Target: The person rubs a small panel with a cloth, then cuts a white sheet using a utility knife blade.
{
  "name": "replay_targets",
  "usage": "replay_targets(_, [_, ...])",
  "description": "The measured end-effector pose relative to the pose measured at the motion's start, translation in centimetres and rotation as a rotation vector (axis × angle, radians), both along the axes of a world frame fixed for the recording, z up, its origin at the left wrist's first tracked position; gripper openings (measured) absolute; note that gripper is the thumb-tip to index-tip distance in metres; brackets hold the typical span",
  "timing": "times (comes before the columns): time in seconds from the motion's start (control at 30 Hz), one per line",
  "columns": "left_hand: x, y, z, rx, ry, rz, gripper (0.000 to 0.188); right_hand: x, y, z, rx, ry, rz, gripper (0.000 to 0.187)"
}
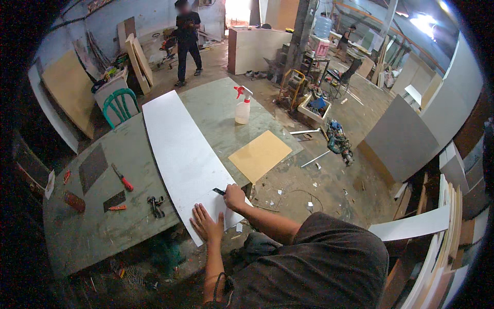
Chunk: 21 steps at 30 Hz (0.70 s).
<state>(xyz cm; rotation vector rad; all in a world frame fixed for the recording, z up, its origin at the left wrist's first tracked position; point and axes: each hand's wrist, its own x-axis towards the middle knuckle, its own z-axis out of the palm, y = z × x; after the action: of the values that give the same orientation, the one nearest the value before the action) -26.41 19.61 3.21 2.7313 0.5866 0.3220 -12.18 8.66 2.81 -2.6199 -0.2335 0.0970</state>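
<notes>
A long white sheet (pixel 180 139) lies across the green-grey table (pixel 206 98), its near end overhanging the table edge by me. My left hand (pixel 207 222) presses flat on that near end, fingers spread. Close to its right, my right hand (pixel 234 198) is closed around a utility knife (pixel 219 191), whose dark blade points left over the sheet; the handle is hidden in my fist. Whether the blade touches the sheet I cannot tell. Beyond my right hand lies a tan rectangular sheet (pixel 260 157), partly past the table edge.
A spray bottle (pixel 242 108) with a red trigger stands on the table. To the left lie a red-handled tool (pixel 123 178), a dark metal tool (pixel 155 207) and dark rectangular pieces (pixel 93 168). A green chair (pixel 121 106) touches the far-left side. A person (pixel 188 44) stands beyond.
</notes>
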Motion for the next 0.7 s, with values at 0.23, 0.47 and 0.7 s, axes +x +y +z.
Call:
replay_targets(0.23, [0.0, 0.1, -0.6, 0.040, 0.007, -0.006, 0.106, 0.2, 0.3, 1.4, -0.048, 0.120, -0.027, 0.028])
replay_targets(0.47, [-0.1, 0.1, -1.0, 0.074, -0.015, 0.002, 0.106, 0.5, 0.3, 0.8, -0.084, 0.120, -0.009, 0.026])
replay_targets(0.7, [0.3, -0.1, -0.8, 0.080, -0.038, 0.028, 0.105, 0.4, -0.1, 0.6, -0.146, 0.020, 0.066, 0.026])
